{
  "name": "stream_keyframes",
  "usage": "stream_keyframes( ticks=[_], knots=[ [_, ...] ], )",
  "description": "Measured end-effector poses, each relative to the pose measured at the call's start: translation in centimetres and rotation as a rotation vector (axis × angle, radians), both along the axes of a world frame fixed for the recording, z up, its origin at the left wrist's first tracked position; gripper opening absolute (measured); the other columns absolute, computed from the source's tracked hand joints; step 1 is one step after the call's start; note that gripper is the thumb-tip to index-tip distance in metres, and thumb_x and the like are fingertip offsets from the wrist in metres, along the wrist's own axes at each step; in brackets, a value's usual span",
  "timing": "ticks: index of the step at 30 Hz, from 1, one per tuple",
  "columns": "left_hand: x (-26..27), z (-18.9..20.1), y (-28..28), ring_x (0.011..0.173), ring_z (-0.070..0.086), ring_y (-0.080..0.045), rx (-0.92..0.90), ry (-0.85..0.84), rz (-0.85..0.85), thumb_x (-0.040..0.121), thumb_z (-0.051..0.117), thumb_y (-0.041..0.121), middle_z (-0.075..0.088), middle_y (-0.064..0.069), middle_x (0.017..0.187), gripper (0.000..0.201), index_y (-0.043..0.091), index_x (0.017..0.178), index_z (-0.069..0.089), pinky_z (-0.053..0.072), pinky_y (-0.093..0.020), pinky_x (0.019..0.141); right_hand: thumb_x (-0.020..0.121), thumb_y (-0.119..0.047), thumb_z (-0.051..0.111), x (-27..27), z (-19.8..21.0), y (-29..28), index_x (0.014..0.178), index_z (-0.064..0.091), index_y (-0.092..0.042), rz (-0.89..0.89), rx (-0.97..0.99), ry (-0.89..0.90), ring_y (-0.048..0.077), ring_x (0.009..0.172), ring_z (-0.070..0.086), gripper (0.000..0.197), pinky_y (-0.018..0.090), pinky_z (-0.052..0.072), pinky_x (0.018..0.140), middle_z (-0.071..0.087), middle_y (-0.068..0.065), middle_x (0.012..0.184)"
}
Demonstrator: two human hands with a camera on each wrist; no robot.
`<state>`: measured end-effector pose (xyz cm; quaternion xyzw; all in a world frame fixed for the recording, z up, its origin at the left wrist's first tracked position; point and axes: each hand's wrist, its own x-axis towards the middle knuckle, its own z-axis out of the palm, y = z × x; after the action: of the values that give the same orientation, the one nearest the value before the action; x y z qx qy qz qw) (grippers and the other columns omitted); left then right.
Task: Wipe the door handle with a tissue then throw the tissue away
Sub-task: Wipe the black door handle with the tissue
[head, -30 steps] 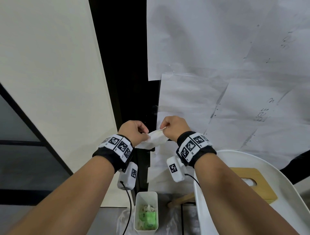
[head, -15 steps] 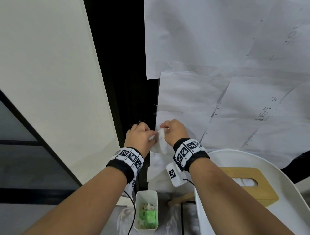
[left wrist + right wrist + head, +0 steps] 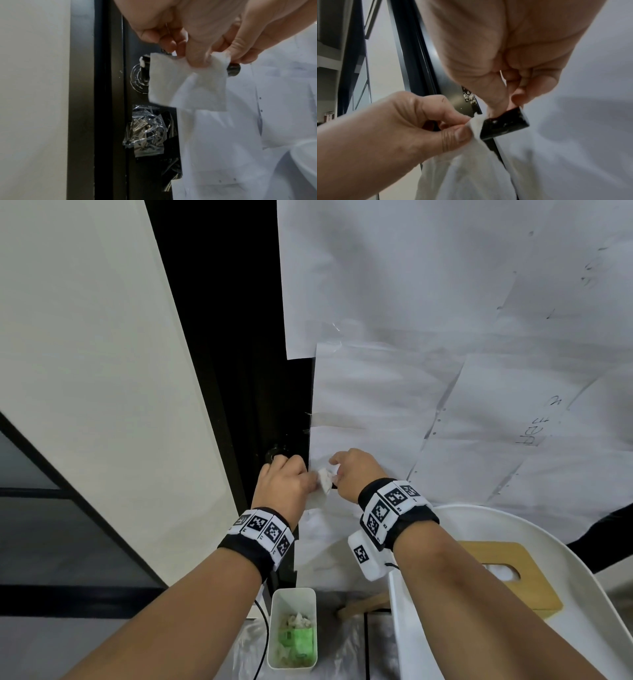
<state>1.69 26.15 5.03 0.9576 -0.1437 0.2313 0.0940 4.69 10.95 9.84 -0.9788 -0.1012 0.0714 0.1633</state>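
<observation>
The black lever door handle [image 3: 233,70] sticks out from a round rosette [image 3: 139,79] on the dark door edge. A white tissue [image 3: 187,83] is draped over the handle and hangs below it. My left hand [image 3: 291,474] pinches the tissue's left part between thumb and fingers [image 3: 195,54]. My right hand [image 3: 337,470] pinches the tissue's other corner at the handle's free end [image 3: 505,124]. In the right wrist view the left hand [image 3: 464,128] holds the tissue [image 3: 471,162] against the handle. The hands hide most of the handle in the head view.
A small white bin [image 3: 293,590] with crumpled tissues stands on the floor below the hands. A white chair [image 3: 513,522] with a wooden tissue box [image 3: 534,594] is at the lower right. Paper sheets [image 3: 445,337] cover the door. The lock [image 3: 145,132] below the handle is taped over.
Both hands have moved forward to the door with the tissue. It was stretched flat between them in the air and now lies bunched over the handle.
</observation>
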Motion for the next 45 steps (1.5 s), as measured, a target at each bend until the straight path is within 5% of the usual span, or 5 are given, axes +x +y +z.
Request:
stream_keyframes(
  ticks=[15, 25, 29, 35, 45],
  knots=[
    [-1.2, -1.0, 0.4, 0.075, 0.057, -0.025, -0.162, -0.017, -0.035, 0.061, 0.077, -0.011, 0.059, -0.005, 0.083, 0.047, 0.009, 0.103, 0.072, 0.053, -0.032, 0.059, 0.09, -0.011, 0.052, -0.3, -1.0, 0.5, 0.105, 0.062, -0.007, 0.079, -0.12, -0.061, 0.031, 0.102, 0.057, 0.018, 0.036, 0.049, 0.084, 0.05, 0.013, 0.113],
    [-1.4, -1.3, -0.2, 0.084, 0.035, -0.009, -0.202, 0.091, 0.156, 0.09, 0.061, 0.019, 0.047, 0.004, 0.093, 0.016, 0.009, 0.102, 0.064, 0.044, -0.023, 0.066, 0.091, -0.014, 0.055, -0.8, -1.1, 0.3, 0.104, 0.059, -0.007, 0.125, -0.123, -0.084, 0.031, 0.097, 0.057, 0.016, 0.037, 0.049, 0.079, 0.047, 0.012, 0.111],
    [-1.6, -0.9, -0.8, 0.081, 0.05, -0.018, -0.263, 0.11, 0.186, 0.084, 0.069, 0.015, 0.051, -0.001, 0.09, 0.009, 0.009, 0.086, 0.063, 0.051, -0.031, 0.062, 0.091, -0.012, 0.055, -1.2, -1.4, 0.4, 0.101, 0.058, -0.005, 0.125, -0.115, -0.137, 0.031, 0.091, 0.057, 0.013, 0.034, 0.043, 0.07, 0.046, 0.011, 0.109],
    [-1.1, -0.8, -0.4, 0.091, 0.056, -0.03, -0.184, 0.145, 0.156, 0.089, 0.058, 0.01, 0.057, -0.013, 0.107, 0.021, 0.016, 0.106, 0.068, 0.048, -0.035, 0.072, 0.091, -0.01, 0.052, -1.5, -1.6, 0.4, 0.099, 0.056, -0.004, 0.125, -0.11, -0.174, 0.029, 0.085, 0.054, 0.011, 0.034, 0.041, 0.067, 0.047, 0.012, 0.106],
    [-2.1, -1.3, 1.1, 0.071, 0.059, -0.026, -0.367, 0.017, 0.072, 0.077, 0.067, -0.006, 0.059, -0.011, 0.095, 0.02, 0.004, 0.094, 0.069, 0.054, -0.036, 0.056, 0.091, -0.009, 0.053, -1.7, -1.6, 1.1, 0.099, 0.056, -0.004, 0.068, -0.132, -0.165, 0.028, 0.08, 0.051, 0.011, 0.034, 0.042, 0.066, 0.047, 0.012, 0.106]
  ],
)
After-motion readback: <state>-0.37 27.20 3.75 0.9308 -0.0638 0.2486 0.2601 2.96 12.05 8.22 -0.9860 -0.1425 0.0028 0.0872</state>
